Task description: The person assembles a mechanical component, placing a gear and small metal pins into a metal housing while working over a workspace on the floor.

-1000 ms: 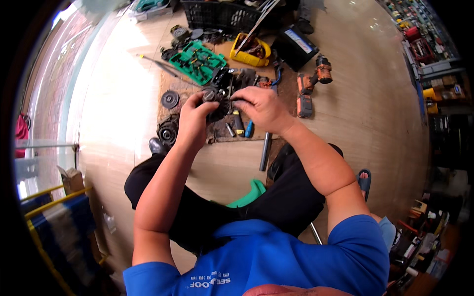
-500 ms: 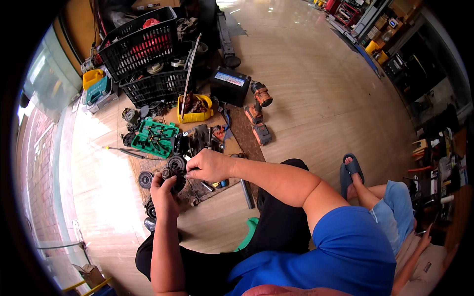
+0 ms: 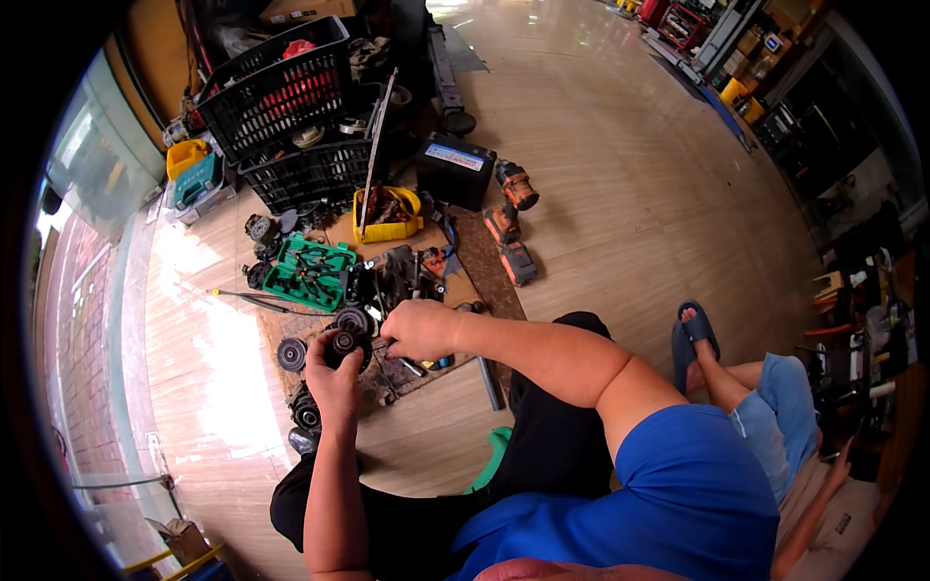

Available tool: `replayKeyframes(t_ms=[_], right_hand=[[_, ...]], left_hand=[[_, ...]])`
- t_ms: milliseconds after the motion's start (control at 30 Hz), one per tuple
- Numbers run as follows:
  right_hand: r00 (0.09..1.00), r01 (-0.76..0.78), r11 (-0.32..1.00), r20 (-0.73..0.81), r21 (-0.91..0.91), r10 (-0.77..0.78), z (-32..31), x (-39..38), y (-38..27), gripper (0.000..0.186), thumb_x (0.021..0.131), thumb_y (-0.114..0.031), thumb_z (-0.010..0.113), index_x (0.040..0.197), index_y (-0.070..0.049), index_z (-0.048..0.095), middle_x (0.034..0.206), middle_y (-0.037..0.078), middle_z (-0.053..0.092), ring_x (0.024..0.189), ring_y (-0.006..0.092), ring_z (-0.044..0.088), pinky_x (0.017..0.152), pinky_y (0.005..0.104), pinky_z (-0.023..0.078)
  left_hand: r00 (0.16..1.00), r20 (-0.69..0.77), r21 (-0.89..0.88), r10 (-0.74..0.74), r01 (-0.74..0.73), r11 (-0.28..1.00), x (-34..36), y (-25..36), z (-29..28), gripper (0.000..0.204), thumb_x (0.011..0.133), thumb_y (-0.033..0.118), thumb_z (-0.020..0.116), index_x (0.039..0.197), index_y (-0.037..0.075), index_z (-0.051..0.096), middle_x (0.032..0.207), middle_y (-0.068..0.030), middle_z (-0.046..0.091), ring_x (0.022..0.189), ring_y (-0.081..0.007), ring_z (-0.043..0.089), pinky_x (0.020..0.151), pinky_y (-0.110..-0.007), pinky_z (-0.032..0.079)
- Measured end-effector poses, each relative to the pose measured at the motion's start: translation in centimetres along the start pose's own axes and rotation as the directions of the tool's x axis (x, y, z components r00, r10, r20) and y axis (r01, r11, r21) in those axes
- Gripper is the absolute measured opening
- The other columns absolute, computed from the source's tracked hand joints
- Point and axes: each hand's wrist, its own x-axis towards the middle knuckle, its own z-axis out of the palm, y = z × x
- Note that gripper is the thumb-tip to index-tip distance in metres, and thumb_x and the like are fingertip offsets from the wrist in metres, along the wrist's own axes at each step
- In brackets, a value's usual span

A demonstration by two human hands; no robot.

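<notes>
My left hand [image 3: 334, 376] is closed round a dark round ridged part [image 3: 345, 342], which looks like a pulley with a hub in its middle. Just to the right, my right hand [image 3: 423, 329] has its fingers pinched together, slightly apart from that part. Whatever the right fingertips hold, if anything, is too small to make out. Beyond the held part lies another black pulley [image 3: 353, 320]. A grooved dark disc [image 3: 292, 354] lies left of my left hand, and more dark round parts [image 3: 305, 412] sit nearer to me.
An open green tool case [image 3: 310, 273] and a yellow container [image 3: 387, 215] lie beyond my hands. Stacked black crates [image 3: 281, 92] stand farther back, beside a black battery [image 3: 455, 167]. Orange-black power tools [image 3: 518, 184] lie right of it. A person in sandals [image 3: 697, 324] sits at right.
My right hand has drawn slightly right, away from the held part. In my left hand the part has tilted, so its round face shows more.
</notes>
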Motion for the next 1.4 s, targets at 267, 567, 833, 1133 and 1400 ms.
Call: replayKeyframes(t_ms=[267, 567, 833, 1133, 1400], right_hand=[[1.0, -0.013, 1.0, -0.006, 0.001, 0.013, -0.4, -0.3, -0.2, 0.024, 0.081, -0.029, 0.069, 0.089, -0.006, 0.07, 0.083, 0.016, 0.068, 0.083, 0.0352, 0.066, 0.073, 0.0458, 0.052], [0.996, 0.086, 0.99, -0.047, 0.108, -0.082, -1.1, -0.7, 1.1, 0.019, 0.087, -0.022, 0.063, 0.096, -0.007, 0.07, 0.088, 0.016, 0.069, 0.087, 0.0353, 0.065, 0.077, 0.0446, 0.051], [1.0, 0.027, 0.999, -0.007, -0.025, -0.027, -1.2, -1.0, 0.1, 0.018, 0.087, -0.019, 0.063, 0.1, -0.008, 0.069, 0.091, 0.016, 0.069, 0.089, 0.0361, 0.065, 0.078, 0.0455, 0.051], [0.994, 0.108, 0.994, -0.029, -0.015, -0.108, -1.4, -0.9, 1.6, 0.021, 0.085, -0.013, 0.062, 0.104, -0.01, 0.069, 0.093, 0.017, 0.069, 0.089, 0.0363, 0.065, 0.077, 0.0452, 0.051], [0.996, 0.081, 0.997, -0.049, 0.013, -0.08, -1.6, -0.8, 1.5, 0.024, 0.08, -0.005, 0.06, 0.102, -0.009, 0.068, 0.09, 0.017, 0.068, 0.089, 0.036, 0.065, 0.077, 0.0451, 0.051]], left_hand=[[0.999, -0.026, 0.003, 0.034, -0.034, 0.999, 0.1, -0.2, 0.0, 0.033, 0.074, 0.003, 0.07, 0.105, 0.0, 0.061, 0.094, -0.0056, 0.065, 0.085, -0.0128, 0.06, 0.081, -0.026, 0.049], [0.999, -0.053, -0.062, -0.005, 0.002, 0.998, 0.7, 1.2, 0.1, 0.032, 0.076, 0.004, 0.068, 0.106, -0.002, 0.06, 0.093, -0.0063, 0.064, 0.084, -0.0132, 0.06, 0.078, -0.027, 0.05], [0.994, -0.073, 0.062, 0.08, -0.075, 0.995, 0.7, 1.0, 0.1, 0.032, 0.076, 0.003, 0.067, 0.107, -0.001, 0.06, 0.094, -0.0065, 0.064, 0.084, -0.0131, 0.06, 0.078, -0.026, 0.05], [0.998, -0.07, -0.078, 0.005, -0.011, 0.997, 0.9, 1.5, -0.2, 0.031, 0.077, 0.003, 0.067, 0.106, -0.002, 0.06, 0.096, -0.0072, 0.065, 0.086, -0.0132, 0.061, 0.079, -0.026, 0.05], [0.997, -0.075, -0.088, 0.015, -0.021, 0.996, 1.2, 0.9, -0.4, 0.031, 0.077, 0.002, 0.068, 0.106, -0.002, 0.06, 0.094, -0.0066, 0.066, 0.085, -0.0125, 0.061, 0.078, -0.025, 0.05]])
